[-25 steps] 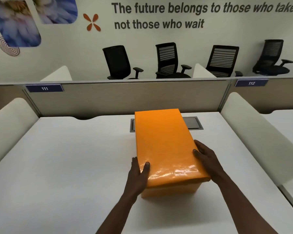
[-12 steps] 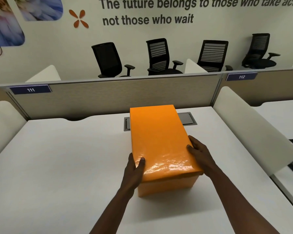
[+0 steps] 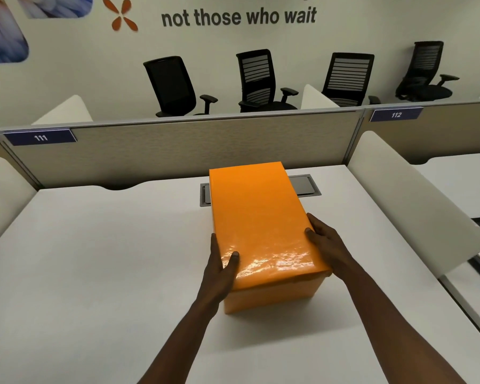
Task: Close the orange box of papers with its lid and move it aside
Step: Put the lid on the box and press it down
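Orange box (image 3: pixel 272 296), lid (image 3: pixel 257 217) seated, looks glossy, slippery, likely paper-heavy: your left hand (image 3: pixel 219 268) and right hand (image 3: pixel 326 242) clasp its sides; grip low.

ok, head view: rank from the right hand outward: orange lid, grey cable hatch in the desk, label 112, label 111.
1. orange lid: touching, the right hand grips its right edge.
2. grey cable hatch: just behind the box, set in the desk.
3. label 112: on the partition, back right.
4. label 111: on the partition, far left.
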The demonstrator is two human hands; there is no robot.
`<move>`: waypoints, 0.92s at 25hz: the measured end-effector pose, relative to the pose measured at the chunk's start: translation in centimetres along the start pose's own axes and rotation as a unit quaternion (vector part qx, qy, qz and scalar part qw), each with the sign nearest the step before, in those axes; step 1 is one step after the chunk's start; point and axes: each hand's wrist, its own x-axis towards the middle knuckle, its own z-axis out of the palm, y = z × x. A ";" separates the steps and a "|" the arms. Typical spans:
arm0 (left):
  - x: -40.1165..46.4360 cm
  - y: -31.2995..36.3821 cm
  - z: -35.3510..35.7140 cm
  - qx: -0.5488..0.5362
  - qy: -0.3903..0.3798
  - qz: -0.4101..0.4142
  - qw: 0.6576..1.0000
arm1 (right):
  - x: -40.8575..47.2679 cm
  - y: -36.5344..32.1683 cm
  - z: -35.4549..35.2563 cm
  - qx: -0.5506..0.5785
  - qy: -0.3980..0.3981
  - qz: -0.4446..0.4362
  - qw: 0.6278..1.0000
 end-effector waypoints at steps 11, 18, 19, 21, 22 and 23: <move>3.4 1.7 -1.5 0.028 0.070 0.027 0.997 | 0.8 -0.4 0.5 -0.174 0.026 -0.009 0.984; 10.9 5.0 -2.0 0.245 0.028 0.105 0.964 | 3.7 -2.5 2.9 -0.358 -0.005 -0.097 0.929; 11.4 5.0 -1.8 0.257 0.023 0.104 0.960 | 3.9 -2.3 3.1 -0.373 -0.003 -0.092 0.923; 12.0 4.5 -1.4 0.275 0.022 0.103 0.956 | 4.1 -1.8 3.4 -0.396 0.001 -0.083 0.915; 12.1 4.0 -1.2 0.282 0.024 0.103 0.954 | 4.3 -1.6 3.5 -0.402 0.003 -0.079 0.912; 12.2 3.7 -1.1 0.287 0.026 0.102 0.952 | 4.4 -1.5 3.5 -0.407 0.003 -0.076 0.910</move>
